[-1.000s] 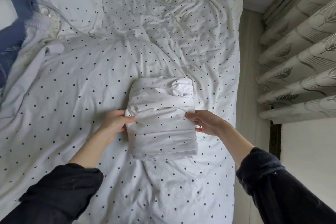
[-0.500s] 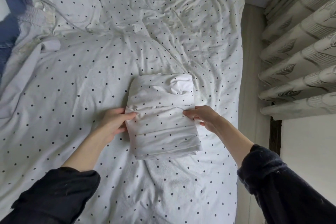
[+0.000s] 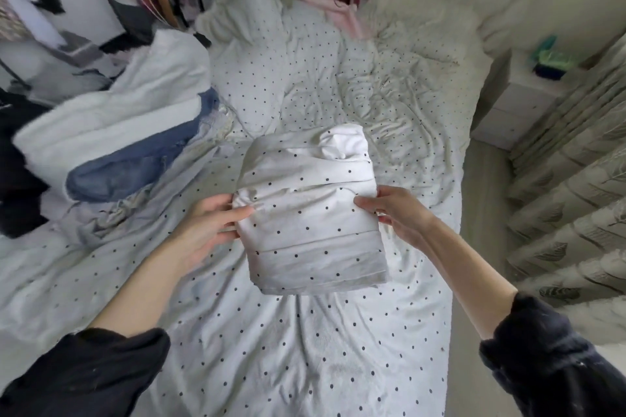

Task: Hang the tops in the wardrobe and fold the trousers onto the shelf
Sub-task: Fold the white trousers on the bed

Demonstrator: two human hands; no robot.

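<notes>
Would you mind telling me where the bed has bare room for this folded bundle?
Free: duvet under the folded bundle, between both forearms; also the rumpled stretch toward the nightstand. Crowded: left side, with jeans and white clothes.

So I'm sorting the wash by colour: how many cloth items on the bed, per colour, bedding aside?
White with black dots: 1, the folded bundle held by left hand and right hand
Blue: 1, denim garment
Plain white: 1, padded garment
Total: 3
</notes>
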